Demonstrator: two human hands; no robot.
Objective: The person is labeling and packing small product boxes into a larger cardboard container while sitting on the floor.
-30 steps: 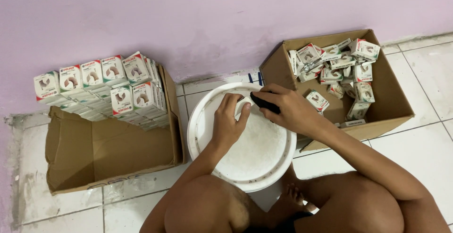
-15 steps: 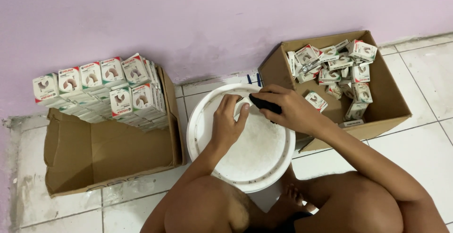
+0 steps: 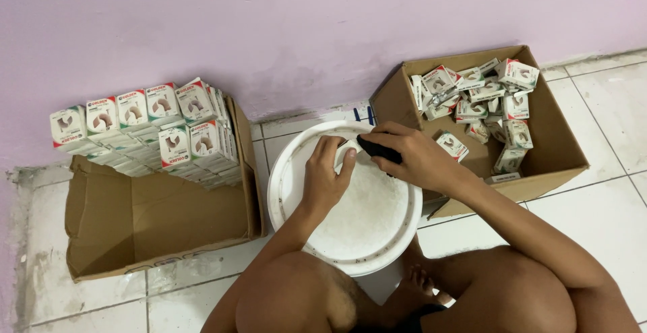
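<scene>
Frame centre, above the white bucket (image 3: 296, 198): left hand (image 3: 325, 174) pinches a small white fitting (image 3: 350, 149), right hand (image 3: 411, 154) grips a black tool (image 3: 377, 148). The fitting seems light, rigid, best held by its edges.

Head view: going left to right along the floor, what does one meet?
Open cardboard box lying on its side with stacked small cartons → white round lid under both hands → upright cardboard box of loose small cartons.
</scene>
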